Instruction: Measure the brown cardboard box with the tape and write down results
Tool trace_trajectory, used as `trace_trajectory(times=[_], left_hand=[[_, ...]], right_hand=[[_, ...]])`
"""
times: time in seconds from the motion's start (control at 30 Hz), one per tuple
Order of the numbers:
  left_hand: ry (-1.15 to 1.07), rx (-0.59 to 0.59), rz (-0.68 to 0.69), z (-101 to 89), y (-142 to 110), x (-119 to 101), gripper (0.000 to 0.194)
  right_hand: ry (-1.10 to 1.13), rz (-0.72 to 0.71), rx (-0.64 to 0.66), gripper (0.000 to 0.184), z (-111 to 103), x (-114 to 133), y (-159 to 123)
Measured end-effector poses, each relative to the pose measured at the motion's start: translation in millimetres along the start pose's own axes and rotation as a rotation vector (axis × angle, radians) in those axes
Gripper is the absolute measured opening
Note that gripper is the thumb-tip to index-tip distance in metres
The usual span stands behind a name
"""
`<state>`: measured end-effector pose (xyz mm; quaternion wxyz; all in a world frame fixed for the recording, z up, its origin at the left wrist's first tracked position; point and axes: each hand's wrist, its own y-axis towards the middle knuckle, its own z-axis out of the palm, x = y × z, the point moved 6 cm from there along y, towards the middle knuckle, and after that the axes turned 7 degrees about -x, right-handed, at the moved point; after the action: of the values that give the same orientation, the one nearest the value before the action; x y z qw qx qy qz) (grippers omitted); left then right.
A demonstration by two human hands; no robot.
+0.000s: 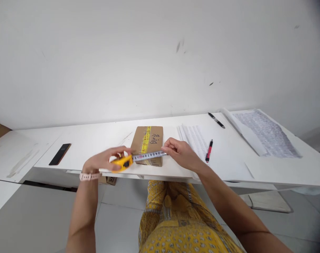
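Grips a tape measure (122, 163) in the left hand (104, 160), pinches its blade (151, 155) in the right hand (182, 153) beside the box (152, 138); best pulled taut and straight.

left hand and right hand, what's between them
In the head view, a tape blade stretches from the yellow tape measure in the left hand to the right hand, crossing over the near part of the cardboard box.

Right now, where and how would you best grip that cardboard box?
The cardboard box is probably best gripped from above, by the left and right sides of its far half: it lies flat, and the tape measure spans its near part.
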<state>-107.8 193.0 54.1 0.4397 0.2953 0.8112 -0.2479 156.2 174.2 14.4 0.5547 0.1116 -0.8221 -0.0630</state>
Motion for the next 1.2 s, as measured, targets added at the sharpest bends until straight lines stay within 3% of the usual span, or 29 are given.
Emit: trace_trajectory(times=[0.07,0.17,0.27,0.33,0.43,0.53,0.63,0.73,0.83,1.0,1.2], left_hand=[[0.022,0.056,0.018,36.9,-12,-14,0.072],[-0.217,0.056,-0.040,93.6,-28,-11,0.060],[-0.570,-0.100,-0.077,123.3,-42,13,0.068],[-0.754,-0.327,-0.027,117.7,-50,30,0.072],[-0.838,-0.725,0.029,90.5,-59,56,0.067],[-0.818,-0.913,-0.036,74.8,-49,77,0.060],[-0.857,-0.881,-0.090,76.3,-27,90,0.059],[-0.865,-0.821,-0.084,77.5,-11,89,0.060],[-0.813,-0.800,-0.077,68.6,-4,75,0.061],[-0.664,-0.890,0.042,49.3,5,36,0.058],[-0.652,-0.740,0.049,80.3,34,20,0.059]], right_hand=[[-0.086,-0.093,0.071,0.027,-11,18,-3],[-0.106,-0.172,0.195,0.027,-14,32,-8],[-0.004,-0.137,0.199,0.029,-9,24,-7],[0.049,-0.148,0.079,0.036,-7,13,-3],[-0.076,-0.307,-0.053,0.057,7,-2,0],[-0.332,-0.507,-0.037,0.075,33,-17,1],[-0.440,-0.610,-0.083,0.065,48,-27,3],[-0.418,-0.584,-0.154,0.050,46,-27,15],[-0.359,-0.507,-0.177,0.043,36,-18,39],[-0.262,-0.373,-0.214,0.031,19,-6,88],[-0.198,-0.338,-0.202,0.036,16,-14,107]])
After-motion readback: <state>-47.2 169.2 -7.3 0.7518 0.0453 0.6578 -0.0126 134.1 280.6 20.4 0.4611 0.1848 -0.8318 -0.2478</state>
